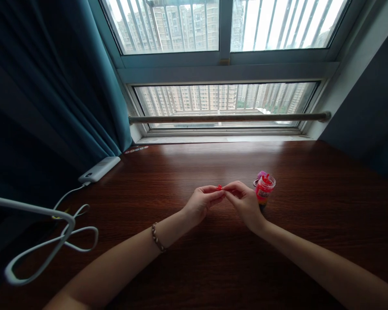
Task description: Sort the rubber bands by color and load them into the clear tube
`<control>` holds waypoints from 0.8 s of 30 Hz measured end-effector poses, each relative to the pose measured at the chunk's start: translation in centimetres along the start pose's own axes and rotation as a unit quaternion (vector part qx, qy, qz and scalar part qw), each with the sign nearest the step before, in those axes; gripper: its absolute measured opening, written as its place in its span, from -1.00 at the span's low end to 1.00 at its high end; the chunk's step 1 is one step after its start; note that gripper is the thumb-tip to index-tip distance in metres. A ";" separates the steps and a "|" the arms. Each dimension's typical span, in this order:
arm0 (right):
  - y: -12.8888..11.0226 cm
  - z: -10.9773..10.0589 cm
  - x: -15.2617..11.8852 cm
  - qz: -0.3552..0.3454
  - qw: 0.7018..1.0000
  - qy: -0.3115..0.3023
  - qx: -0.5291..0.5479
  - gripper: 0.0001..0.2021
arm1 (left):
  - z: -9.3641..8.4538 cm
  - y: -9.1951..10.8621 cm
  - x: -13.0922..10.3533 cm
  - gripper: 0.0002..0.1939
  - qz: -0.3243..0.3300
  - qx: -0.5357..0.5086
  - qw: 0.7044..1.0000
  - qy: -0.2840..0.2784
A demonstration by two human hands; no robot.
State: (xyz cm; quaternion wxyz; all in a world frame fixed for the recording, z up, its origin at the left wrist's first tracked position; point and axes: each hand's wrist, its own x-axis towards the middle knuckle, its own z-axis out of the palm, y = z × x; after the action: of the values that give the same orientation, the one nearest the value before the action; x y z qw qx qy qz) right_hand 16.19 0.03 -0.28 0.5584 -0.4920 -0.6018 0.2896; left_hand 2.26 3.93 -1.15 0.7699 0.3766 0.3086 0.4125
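Note:
Between the fingertips of my left hand (201, 202) is a small red piece (219, 187), pinched over the middle of the table. My right hand (245, 203) meets it from the right, thumb and forefinger pressed together at the piece's edge; whether they also grip it is too small to tell. Just beyond my right hand stands an open clear jar (264, 189) with red contents on top and darker ones lower down. A purple item (261, 174) lies against the jar's back left side. A braided bracelet (157, 237) circles my left wrist.
The dark wooden table (181, 163) reaches the window sill. A white power strip (99, 169) lies at the back left beside the blue curtain (93, 94). Its white cable (56, 211) loops over the table's left side. A metal rail (229, 118) crosses the window.

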 end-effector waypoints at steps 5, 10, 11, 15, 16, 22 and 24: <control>-0.2 0.9 1.5 0.028 0.996 -0.027 0.075 -0.87 | -0.8 1.1 0.8 -0.85 -0.019 -0.037 0.999 0.013; 0.4 1.8 2.2 0.021 0.995 -0.032 0.089 -0.82 | -1.9 1.8 1.7 -0.86 -0.008 -0.060 0.998 0.011; 0.8 2.0 2.2 0.030 0.995 -0.026 0.090 -0.80 | -2.2 2.0 2.0 -0.86 0.000 -0.058 0.998 0.013; 2.7 2.9 1.6 0.054 0.997 -0.058 0.025 -0.78 | -3.5 3.2 3.0 -0.85 0.055 -0.063 0.996 0.035; 3.2 3.1 1.5 0.052 0.996 -0.077 -0.012 -0.81 | -3.8 3.5 3.2 -0.85 0.068 -0.066 0.995 0.040; 4.2 3.7 1.5 0.018 0.970 -0.154 -0.187 -0.89 | -4.8 4.3 4.0 -0.85 0.101 -0.066 0.992 0.043; 4.2 3.8 1.7 0.013 0.958 -0.174 -0.229 -0.93 | -5.1 4.4 4.1 -0.85 0.103 -0.046 0.993 0.044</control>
State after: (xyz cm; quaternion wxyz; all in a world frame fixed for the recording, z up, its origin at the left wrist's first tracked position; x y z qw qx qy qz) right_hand 13.88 3.76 -4.16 0.3133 -0.5567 -0.7334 0.2323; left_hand -1.57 10.80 -0.87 0.7255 0.3518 0.2827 0.5196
